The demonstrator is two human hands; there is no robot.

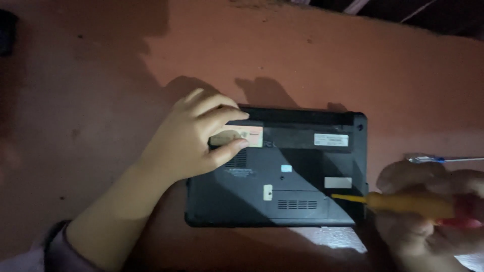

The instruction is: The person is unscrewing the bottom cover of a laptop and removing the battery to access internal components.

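On the reddish counter (302, 60) below me lies a small black laptop (297, 181), turned underside up, with pale stickers and vent slots showing on its base. My left hand (194, 136) rests on the laptop's upper left corner; its fingers (227, 113) are spread and bent over the edge, with the thumb pressed against a pale label there, so the hand lies flat on the casing rather than grasping anything. My right hand (433, 211) sits at the lower right, just off the laptop's right edge, fingers closed around the red-and-yellow handle of a screwdriver (403, 202). The yellow shaft points left, and its tip reaches onto the laptop's base close to the right side (whether it sits in a screw I cannot tell, the light is too dim). Beyond the right hand, a second thin tool with a blue and clear handle (438, 159) lies on the counter, apart from the laptop.
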